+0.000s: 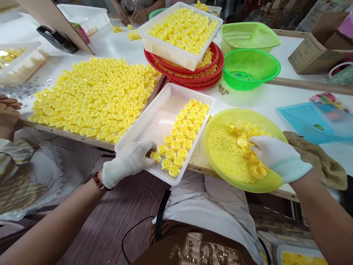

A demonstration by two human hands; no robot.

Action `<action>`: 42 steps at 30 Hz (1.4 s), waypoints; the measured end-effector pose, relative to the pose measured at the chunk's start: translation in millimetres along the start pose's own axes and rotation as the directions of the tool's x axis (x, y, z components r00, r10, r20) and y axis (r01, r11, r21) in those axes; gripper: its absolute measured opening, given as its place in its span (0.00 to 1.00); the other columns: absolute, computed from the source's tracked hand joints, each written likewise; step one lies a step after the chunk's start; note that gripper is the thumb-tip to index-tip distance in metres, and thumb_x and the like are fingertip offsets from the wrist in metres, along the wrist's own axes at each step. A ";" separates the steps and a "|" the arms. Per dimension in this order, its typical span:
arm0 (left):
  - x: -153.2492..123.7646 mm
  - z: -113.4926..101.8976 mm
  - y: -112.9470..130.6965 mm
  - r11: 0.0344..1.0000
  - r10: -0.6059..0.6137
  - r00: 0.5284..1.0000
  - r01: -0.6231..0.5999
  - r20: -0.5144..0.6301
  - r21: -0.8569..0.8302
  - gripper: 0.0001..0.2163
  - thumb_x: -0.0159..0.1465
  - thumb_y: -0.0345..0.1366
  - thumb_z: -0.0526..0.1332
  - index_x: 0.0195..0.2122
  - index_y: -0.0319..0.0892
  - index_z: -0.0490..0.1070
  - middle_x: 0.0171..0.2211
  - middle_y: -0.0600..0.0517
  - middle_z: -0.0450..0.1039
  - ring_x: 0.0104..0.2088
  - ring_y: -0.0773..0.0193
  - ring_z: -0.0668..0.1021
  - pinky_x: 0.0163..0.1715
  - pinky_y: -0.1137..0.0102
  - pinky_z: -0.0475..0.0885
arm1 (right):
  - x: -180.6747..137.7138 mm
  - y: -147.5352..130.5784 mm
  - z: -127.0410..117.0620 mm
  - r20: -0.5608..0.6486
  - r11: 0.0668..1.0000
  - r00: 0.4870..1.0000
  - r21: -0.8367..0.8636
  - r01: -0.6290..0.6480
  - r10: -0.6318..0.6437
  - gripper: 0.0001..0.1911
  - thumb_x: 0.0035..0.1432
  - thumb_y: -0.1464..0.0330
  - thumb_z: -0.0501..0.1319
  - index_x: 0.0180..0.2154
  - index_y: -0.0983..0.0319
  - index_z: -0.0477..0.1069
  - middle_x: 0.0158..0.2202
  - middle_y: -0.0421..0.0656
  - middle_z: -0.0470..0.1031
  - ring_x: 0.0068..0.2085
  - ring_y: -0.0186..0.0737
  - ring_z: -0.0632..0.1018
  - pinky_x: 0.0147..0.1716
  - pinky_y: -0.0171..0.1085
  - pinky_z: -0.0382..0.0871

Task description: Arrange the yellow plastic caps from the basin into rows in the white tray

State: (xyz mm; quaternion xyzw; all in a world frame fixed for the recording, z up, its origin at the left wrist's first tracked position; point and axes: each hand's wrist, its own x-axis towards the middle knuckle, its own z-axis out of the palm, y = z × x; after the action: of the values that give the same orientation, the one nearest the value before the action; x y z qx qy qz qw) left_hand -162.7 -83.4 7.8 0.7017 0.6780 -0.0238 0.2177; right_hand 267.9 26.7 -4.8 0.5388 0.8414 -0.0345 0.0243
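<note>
My left hand (pixel 132 158), in a white glove with bare fingertips, pinches a small yellow plastic cup (pixel 156 156) at the near left of a white tray (pixel 154 117). Rows of similar yellow cups (pixel 180 138) with patterned tops lie along the tray's right side. To the right, my gloved right hand (pixel 275 152) is inside a translucent yellow bowl (pixel 217 121). Its fingers are closed among loose yellow cups (pixel 259 171), and their tips are partly hidden. Tiny pale yellow pieces (pixel 226 154) fill the bowl's left part.
A large spread of yellow cups (pixel 96 99) covers the table at left. Behind the tray, a full white tray (pixel 171 48) sits on stacked red plates (pixel 187 82). Green baskets, including a round bowl (pixel 250 70), stand at the back. Another person's hand (pixel 9 110) is at far left.
</note>
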 end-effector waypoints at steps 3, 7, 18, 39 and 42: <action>4.4 -4.2 0.9 0.998 0.004 0.998 0.000 0.062 -0.065 0.13 0.57 0.41 0.64 0.41 0.42 0.73 0.31 0.52 0.75 0.31 0.62 0.75 0.32 0.69 0.66 | -2.7 -0.9 -3.7 0.059 0.996 0.998 -0.092 -0.012 0.018 0.13 0.67 0.70 0.53 0.36 0.60 0.77 0.37 0.50 0.81 0.36 0.50 0.81 0.30 0.42 0.66; 7.8 -15.4 -0.1 0.997 0.026 0.999 -0.023 0.045 -0.071 0.09 0.62 0.39 0.59 0.38 0.41 0.74 0.31 0.51 0.76 0.32 0.62 0.76 0.34 0.69 0.67 | -9.6 1.6 -5.5 -0.051 0.996 0.998 -0.075 0.042 -0.046 0.13 0.66 0.70 0.54 0.38 0.57 0.78 0.41 0.50 0.82 0.40 0.52 0.82 0.34 0.43 0.71; 32.2 -15.0 6.5 0.979 0.165 0.986 -0.166 -0.019 -0.117 0.13 0.65 0.34 0.51 0.37 0.41 0.76 0.34 0.49 0.78 0.36 0.62 0.76 0.42 0.68 0.69 | -18.4 -30.3 -25.1 -0.390 0.959 0.896 0.094 0.267 -0.211 0.16 0.69 0.66 0.53 0.48 0.58 0.77 0.46 0.46 0.82 0.46 0.49 0.82 0.43 0.45 0.77; 32.6 -44.6 3.7 0.988 -0.035 0.971 -0.002 0.235 0.158 0.06 0.55 0.31 0.61 0.25 0.40 0.77 0.25 0.49 0.76 0.26 0.62 0.75 0.29 0.69 0.67 | -16.5 -38.8 -26.7 -0.387 0.905 0.872 0.174 0.388 -0.300 0.13 0.69 0.67 0.55 0.49 0.56 0.76 0.46 0.46 0.82 0.45 0.50 0.83 0.46 0.48 0.78; 30.7 -62.8 38.0 0.928 0.284 0.958 -0.267 0.032 -0.262 0.06 0.61 0.36 0.62 0.34 0.43 0.79 0.32 0.52 0.79 0.33 0.63 0.78 0.37 0.69 0.72 | -24.6 -35.7 -30.8 -0.381 0.879 0.866 0.218 0.424 -0.323 0.13 0.69 0.68 0.55 0.50 0.54 0.75 0.46 0.44 0.82 0.45 0.48 0.83 0.46 0.46 0.79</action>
State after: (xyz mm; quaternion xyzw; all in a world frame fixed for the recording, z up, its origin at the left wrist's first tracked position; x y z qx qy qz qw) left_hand -140.1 -32.7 64.9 0.7548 0.5622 0.0702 0.3305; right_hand 245.7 -7.8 28.9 0.3592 0.9074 -0.0719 -0.2061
